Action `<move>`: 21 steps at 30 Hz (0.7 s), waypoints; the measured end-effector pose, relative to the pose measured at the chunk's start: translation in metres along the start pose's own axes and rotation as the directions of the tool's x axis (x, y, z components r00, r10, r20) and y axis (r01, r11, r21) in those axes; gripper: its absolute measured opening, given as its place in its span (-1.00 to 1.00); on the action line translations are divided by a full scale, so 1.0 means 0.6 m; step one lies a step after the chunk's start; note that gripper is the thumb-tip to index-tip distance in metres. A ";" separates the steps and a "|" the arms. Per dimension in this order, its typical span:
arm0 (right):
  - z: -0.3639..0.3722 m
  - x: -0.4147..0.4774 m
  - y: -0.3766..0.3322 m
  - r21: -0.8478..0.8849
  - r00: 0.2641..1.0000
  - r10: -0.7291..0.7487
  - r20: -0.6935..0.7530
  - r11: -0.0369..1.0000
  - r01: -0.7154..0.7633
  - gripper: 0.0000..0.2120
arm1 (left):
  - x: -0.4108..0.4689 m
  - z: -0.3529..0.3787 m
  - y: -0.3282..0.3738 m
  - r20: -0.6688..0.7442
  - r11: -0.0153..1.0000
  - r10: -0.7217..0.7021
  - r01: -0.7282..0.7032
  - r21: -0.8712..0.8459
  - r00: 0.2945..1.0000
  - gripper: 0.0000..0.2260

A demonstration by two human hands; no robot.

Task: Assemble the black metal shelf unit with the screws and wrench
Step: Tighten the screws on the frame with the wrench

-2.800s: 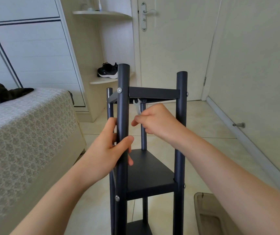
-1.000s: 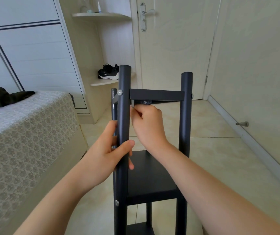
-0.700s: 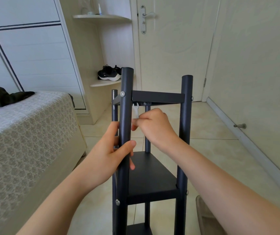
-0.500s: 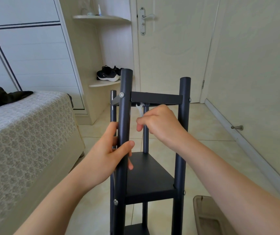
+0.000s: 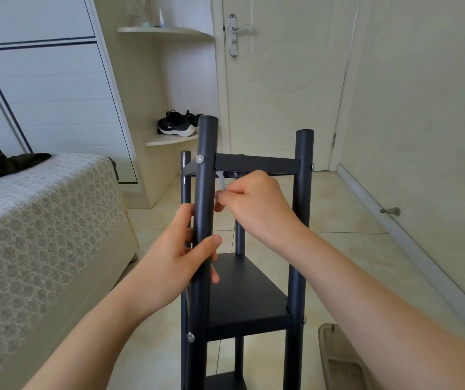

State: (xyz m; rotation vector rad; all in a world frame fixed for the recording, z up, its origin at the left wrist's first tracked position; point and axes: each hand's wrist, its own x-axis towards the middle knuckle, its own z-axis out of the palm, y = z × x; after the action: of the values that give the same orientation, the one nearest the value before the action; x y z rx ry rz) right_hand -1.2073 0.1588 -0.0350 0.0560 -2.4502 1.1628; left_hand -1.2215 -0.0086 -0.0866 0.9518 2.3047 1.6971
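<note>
Since a second ago my right hand [image 5: 256, 206] has swung down and away from under the top shelf [image 5: 256, 166], so the wrench [image 5: 221, 182] shows again. That hand pinches the wrench's lower end, fingers curled, with the head up by the screw [image 5: 236, 174] beneath the shelf's near-left corner. My left hand [image 5: 180, 257] is wrapped round the near-left post [image 5: 207, 142], thumb across the front, steadying the unit [image 5: 248, 291], which stands upright on the floor [image 5: 338, 249] before me, right of the bed [image 5: 42, 220].

I judge the wrench head is only lightly seated. A pull at an angle could slip it off the screw and drive my knuckles into the post. If my left hand eases, the tall narrow unit could twist or tip under the turning.

Far left, a corner shelf [image 5: 169, 139] holds black shoes [image 5: 175, 125]. The upper shelf [image 5: 166, 30] carries a small bottle [image 5: 162, 18]. A tan thing [image 5: 338, 358] lies at the near right; I cannot tell what is in it.
</note>
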 end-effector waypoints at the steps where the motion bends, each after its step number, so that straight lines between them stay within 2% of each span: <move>1: 0.001 0.001 0.001 -0.002 1.000 0.000 -0.013 1.000 0.000 -0.69 | 0.000 0.000 0.000 0.001 1.000 0.002 -0.002 0.003 1.000 -0.74; 12: 0.005 0.003 0.010 0.108 0.997 0.065 -0.029 0.992 -0.062 -0.73 | 0.002 0.001 -0.003 -0.011 1.000 0.009 -0.008 0.021 1.000 -0.75; 21: 0.005 0.002 0.015 0.155 0.997 -0.042 -0.057 0.987 0.051 -0.64 | 0.002 -0.005 -0.003 0.006 1.000 0.001 -0.001 0.018 1.000 -0.74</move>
State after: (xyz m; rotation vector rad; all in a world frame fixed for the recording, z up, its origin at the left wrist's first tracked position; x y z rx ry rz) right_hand -1.2115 0.1626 -0.0424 0.1263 -2.2944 1.3170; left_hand -1.2244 -0.0107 -0.0872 0.9597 2.3201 1.6741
